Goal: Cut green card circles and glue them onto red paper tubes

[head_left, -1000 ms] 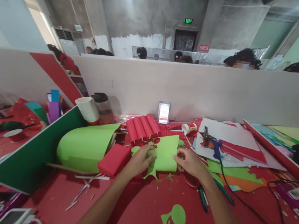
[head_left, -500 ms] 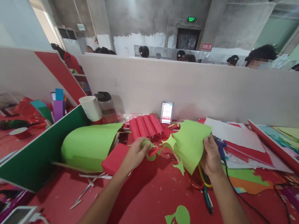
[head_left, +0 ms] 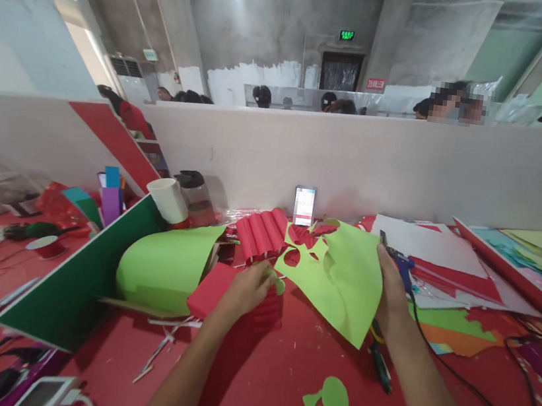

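Light-green paper sheet (head_left: 349, 273) held up at an angle over the counter (head_left: 247, 386), between the two hands and in front of the phone (head_left: 304, 206). Right hand (head_left: 392, 292) is the nearer one: its fingers grip the sheet's right edge, though how they sit behind the paper cannot be told. Left hand (head_left: 250, 287) has its fingers closed on a small green paper piece (head_left: 280, 287); the fingertips are partly hidden. Key relation: the sheet lies to the right of the left fingers and to the left of the right hand. Its long axis runs roughly left to right, sloping down to a free corner near the right wrist. The cut-out end, with round holes, faces left, its edge just beside the left fingers; contact there not certain. Red corrugated paper (head_left: 262, 232) sits beyond the left hand, red box (head_left: 212, 288) just left of it; green-handled pliers (head_left: 380, 367) lie below the right hand. Against the frame half a second earlier: sheet has spread open and its perforated end now shows plainly, where it was bunched; lower corner reaches closer to the wearer; red loop handle by the pliers no longer visible. Against one second earlier: both hands were then at the sheet; now only the right clearly holds it. Green disc scrap (head_left: 335, 399) unmoved on the counter.
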The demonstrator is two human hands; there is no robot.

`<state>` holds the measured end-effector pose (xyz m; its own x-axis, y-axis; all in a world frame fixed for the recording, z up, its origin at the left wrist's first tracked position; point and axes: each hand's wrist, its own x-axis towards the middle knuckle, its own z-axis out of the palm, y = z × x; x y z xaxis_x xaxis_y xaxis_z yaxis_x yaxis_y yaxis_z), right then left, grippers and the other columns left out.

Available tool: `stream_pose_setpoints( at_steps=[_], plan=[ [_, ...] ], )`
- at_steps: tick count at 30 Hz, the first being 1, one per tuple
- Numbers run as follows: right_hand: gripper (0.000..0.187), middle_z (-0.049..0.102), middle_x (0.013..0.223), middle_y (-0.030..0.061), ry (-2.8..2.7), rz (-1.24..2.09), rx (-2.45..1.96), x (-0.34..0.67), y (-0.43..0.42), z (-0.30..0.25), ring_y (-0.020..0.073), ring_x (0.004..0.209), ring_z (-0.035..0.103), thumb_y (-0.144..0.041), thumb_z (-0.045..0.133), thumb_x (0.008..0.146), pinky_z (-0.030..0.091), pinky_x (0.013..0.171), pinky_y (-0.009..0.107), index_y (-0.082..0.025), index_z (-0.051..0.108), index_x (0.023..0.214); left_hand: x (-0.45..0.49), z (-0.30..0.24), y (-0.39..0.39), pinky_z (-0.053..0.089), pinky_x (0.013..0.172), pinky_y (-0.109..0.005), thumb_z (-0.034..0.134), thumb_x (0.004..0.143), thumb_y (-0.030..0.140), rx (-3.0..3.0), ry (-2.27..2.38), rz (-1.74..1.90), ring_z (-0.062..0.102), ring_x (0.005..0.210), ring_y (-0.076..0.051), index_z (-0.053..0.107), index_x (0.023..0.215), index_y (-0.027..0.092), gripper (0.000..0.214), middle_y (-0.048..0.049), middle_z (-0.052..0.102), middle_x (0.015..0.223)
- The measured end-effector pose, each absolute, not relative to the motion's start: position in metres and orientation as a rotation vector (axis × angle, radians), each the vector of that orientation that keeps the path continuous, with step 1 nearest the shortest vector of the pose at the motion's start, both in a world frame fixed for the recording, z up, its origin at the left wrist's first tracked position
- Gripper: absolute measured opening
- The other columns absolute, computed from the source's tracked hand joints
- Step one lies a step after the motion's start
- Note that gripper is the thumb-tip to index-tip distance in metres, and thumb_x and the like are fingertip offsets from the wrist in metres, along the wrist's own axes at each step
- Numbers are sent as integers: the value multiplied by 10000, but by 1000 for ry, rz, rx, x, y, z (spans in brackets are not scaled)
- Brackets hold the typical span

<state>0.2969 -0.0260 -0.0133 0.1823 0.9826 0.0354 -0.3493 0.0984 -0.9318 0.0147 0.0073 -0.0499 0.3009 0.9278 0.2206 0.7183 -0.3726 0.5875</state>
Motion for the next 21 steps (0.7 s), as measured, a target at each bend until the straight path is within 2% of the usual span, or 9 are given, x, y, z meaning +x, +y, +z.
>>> stream_pose_setpoints(
  at_steps=[3, 5, 6, 7, 12, 15, 18, 21],
  plan=[
    [380, 761, 915, 51, -866, 1198, -857, 286, -12, 0, 251, 799, 724, -573, 654, 847, 572, 639, 358, -244, 618, 1035, 9, -48, 9, 377, 662, -305, 425, 919, 143, 2223, 1685, 769, 646, 838, -257, 515, 905, 220, 120, -86, 692, 910],
    [333, 680, 739, -29, -828, 1225, -782, 274, 0, 14, 146, 574, 621, -486, 769, 775, 452, 439, 228, -240, 590, 911, 6, -46, 10, 383, 690, -311, 397, 927, 118, 2253, 1778, 756, 644, 892, -259, 508, 931, 215, 147, -95, 689, 964],
    [335, 625, 677, -65, -813, 1243, -753, 266, 5, 23, 100, 493, 544, -433, 814, 740, 362, 371, 184, -236, 584, 884, 5, -45, 10, 388, 704, -313, 401, 934, 123, 2280, 1811, 731, 643, 904, -257, 511, 921, 215, 143, -92, 689, 963],
    [334, 602, 671, -77, -822, 1271, -728, 258, 11, 33, 74, 478, 508, -385, 834, 725, 327, 355, 160, -228, 592, 892, 4, -44, 10, 395, 722, -315, 414, 941, 135, 2314, 1837, 697, 643, 914, -255, 519, 903, 214, 137, -88, 690, 953],
    [305, 607, 739, -72, -943, 1427, -639, 208, 44, 78, 58, 561, 541, -209, 842, 695, 446, 452, 132, -216, 594, 873, 8, -46, 10, 419, 831, -350, 458, 953, 161, 2472, 1863, 518, 652, 970, -266, 576, 840, 201, 168, -99, 715, 965],
    [242, 587, 728, -70, -962, 1599, -502, 179, 68, 93, 39, 546, 511, -145, 799, 740, 476, 492, 111, -203, 580, 825, 10, -53, 11, 422, 881, -367, 451, 963, 161, 2520, 1838, 460, 658, 993, -263, 615, 885, 198, 185, -91, 732, 1012],
    [214, 583, 727, -65, -934, 1634, -466, 156, 91, 91, 41, 554, 522, -119, 755, 798, 515, 536, 117, -205, 560, 822, 11, -59, 13, 433, 898, -356, 460, 960, 152, 2544, 1823, 407, 670, 996, -244, 640, 934, 204, 189, -72, 744, 1021],
    [248, 573, 719, -76, -944, 1597, -622, 138, 107, 71, 45, 574, 563, -99, 756, 813, 549, 592, 136, -213, 541, 856, 12, -61, 13, 440, 916, -352, 457, 962, 149, 2551, 1843, 352, 678, 997, -239, 641, 960, 203, 192, -74, 746, 1027]
  ],
)
